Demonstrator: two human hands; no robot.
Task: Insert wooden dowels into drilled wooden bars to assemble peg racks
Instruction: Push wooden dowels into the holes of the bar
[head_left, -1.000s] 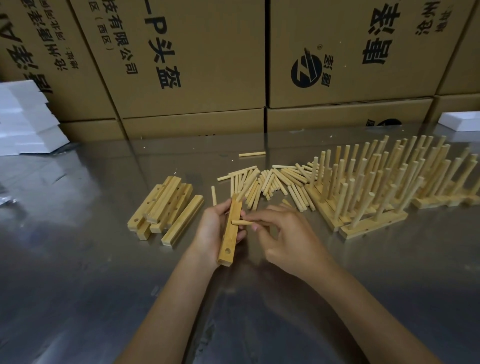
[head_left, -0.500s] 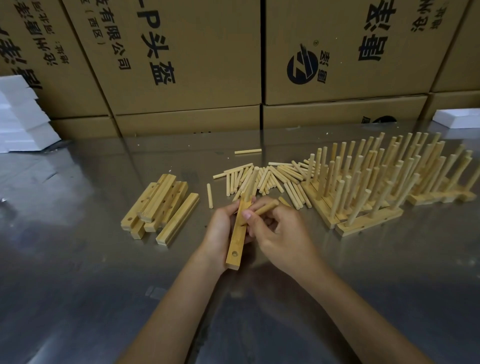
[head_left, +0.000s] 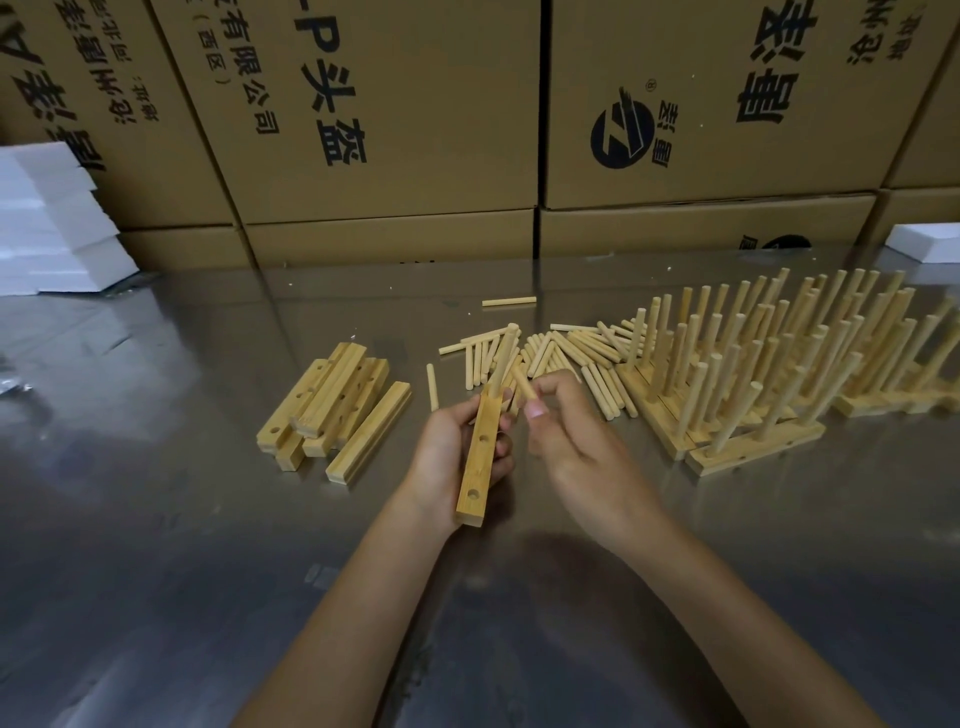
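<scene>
Steel table (head_left: 156, 519) before cardboard boxes (head_left: 395, 104)

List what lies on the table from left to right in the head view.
White foam blocks → stack of drilled bars → left hand holding a bar → right hand pinching a dowel → finished peg racks.

Bare table (head_left: 156, 519) lies open in front; bar stack (head_left: 332, 405) blocks left, finished racks (head_left: 753, 395) right, cartons (head_left: 395, 156) behind.
</scene>
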